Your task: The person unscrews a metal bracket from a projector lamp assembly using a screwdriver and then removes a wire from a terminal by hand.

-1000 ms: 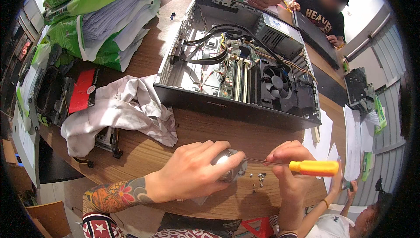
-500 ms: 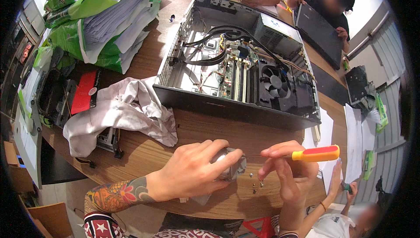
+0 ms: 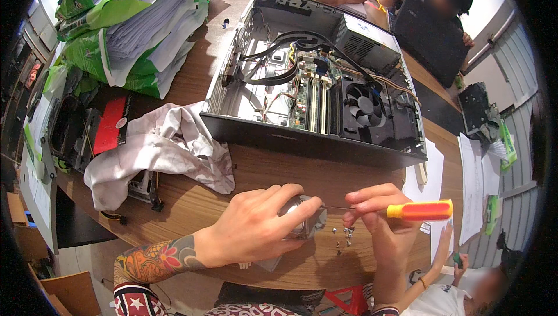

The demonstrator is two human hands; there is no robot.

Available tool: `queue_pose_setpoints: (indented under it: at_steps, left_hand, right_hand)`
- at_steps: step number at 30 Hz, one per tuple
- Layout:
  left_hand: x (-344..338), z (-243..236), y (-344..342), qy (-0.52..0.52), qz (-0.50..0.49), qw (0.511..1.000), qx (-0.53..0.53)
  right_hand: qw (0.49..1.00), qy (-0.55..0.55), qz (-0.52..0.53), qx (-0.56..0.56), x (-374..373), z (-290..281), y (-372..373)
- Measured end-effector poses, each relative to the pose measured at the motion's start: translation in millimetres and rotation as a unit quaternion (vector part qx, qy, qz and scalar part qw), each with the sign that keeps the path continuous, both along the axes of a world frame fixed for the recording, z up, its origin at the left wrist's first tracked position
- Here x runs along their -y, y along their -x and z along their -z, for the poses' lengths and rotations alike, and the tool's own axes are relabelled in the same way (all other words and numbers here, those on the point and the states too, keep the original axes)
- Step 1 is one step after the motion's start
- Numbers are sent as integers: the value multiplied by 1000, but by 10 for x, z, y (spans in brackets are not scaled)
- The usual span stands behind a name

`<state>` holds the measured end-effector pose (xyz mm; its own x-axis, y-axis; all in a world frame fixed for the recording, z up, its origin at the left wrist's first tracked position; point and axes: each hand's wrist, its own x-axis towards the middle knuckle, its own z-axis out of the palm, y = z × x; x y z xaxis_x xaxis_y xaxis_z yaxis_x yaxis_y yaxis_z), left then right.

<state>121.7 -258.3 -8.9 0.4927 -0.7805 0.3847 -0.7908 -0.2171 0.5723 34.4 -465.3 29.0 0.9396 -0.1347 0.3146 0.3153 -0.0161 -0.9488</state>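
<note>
My left hand [image 3: 264, 220] is closed over a silver metal hard drive [image 3: 303, 230], pressing it against the table near the front edge. Between the fingers of my right hand [image 3: 386, 226] is a screwdriver [image 3: 419, 210] with a yellow and red handle. Its thin shaft points left, toward the drive's right side; the tip's exact contact is too small to make out. Several small screws [image 3: 347, 236] lie loose on the wood between my hands. Beyond my hands stands an open computer case [image 3: 314, 141], with its fan, cables and boards exposed.
A crumpled whitish cloth [image 3: 168, 141] and a red box [image 3: 111, 124] lie to the left. Tall paper stacks [image 3: 139, 43] in green wrapping rise behind them. Another person holds a dark laptop [image 3: 430, 37] at the far right; someone in white [image 3: 456, 295] is at the lower right.
My right hand and the screwdriver have shifted slightly, its fingers now closer together on the shaft. My left hand stays put. Across the table, a person's pale sheet has left view, and the laptop has tilted.
</note>
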Motion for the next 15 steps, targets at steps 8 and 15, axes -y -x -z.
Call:
queue_pose_setpoints:
  at_steps: [8, 15]
  left_hand:
    - [29, -11, 4, 3, -2, 1000, 2]
    - [26, 12, -2, 6, -6, 1000, 3]
  right_hand:
    - [998, 69, -11, -1, 28, -53, 1]
    - [999, 23, 44, 6, 24, -4, -3]
